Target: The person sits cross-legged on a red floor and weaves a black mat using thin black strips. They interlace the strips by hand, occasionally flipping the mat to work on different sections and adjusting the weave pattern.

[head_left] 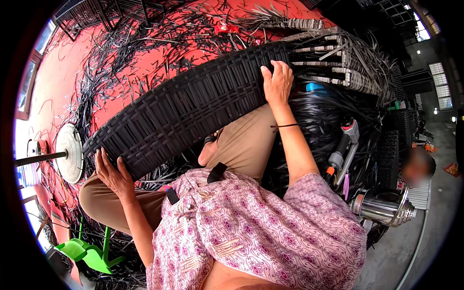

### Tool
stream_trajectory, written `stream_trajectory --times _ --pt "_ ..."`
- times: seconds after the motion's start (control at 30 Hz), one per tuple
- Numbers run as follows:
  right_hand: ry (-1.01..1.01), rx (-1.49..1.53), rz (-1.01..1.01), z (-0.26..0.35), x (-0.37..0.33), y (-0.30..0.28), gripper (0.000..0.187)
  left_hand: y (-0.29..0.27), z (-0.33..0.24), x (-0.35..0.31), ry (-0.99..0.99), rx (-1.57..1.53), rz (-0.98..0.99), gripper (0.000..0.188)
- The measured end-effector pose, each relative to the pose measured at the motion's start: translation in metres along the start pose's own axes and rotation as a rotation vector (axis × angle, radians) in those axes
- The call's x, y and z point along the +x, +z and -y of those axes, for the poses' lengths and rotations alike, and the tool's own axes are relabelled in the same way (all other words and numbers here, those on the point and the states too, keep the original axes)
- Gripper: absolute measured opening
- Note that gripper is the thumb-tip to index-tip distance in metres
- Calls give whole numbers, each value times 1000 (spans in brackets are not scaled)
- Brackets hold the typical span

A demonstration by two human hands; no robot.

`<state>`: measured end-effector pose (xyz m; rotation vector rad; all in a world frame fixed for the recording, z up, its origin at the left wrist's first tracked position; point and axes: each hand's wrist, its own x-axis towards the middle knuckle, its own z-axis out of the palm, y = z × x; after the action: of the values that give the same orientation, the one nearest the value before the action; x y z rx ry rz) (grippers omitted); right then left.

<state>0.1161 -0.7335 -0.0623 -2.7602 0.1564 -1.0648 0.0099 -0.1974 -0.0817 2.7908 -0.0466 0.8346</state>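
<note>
Long black woven wicker panel (193,96), curved, lying across the lap. Left hand (112,173) grips its lower edge, right hand (277,82) clasps the top edge, both grips closed on it.

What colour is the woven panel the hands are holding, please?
Black, in a basket-weave pattern; the woven panel shows clearly in the head view.

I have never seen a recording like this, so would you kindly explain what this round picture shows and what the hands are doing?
The picture comes from a fisheye camera worn on a person's head, looking down, so straight edges bend. No machine is here, only two bare hands. The left hand holds the near end of a black woven panel lying across the person's lap; the right hand has its grip on the far edge. Loose black strips litter the red floor. A steel flask and a green plastic stool stand nearby.
</note>
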Motion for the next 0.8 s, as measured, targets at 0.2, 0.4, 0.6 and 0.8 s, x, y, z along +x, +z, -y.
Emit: stream_trajectory --times 0.2,0.4,0.6,0.8 --pt "-126 193 16 -38 29 16 45 0 0 1 -4 7 2 55" --pt "-88 203 4 -62 29 21 44 0 -1 0 -10 6 -1 55" --pt "391 276 -70 -118 40 34 52 -3 -3 1 -40 -54 -7 54" --pt "317 193 265 -138 32 51 57 -10 4 0 -120 -137 -238 37"
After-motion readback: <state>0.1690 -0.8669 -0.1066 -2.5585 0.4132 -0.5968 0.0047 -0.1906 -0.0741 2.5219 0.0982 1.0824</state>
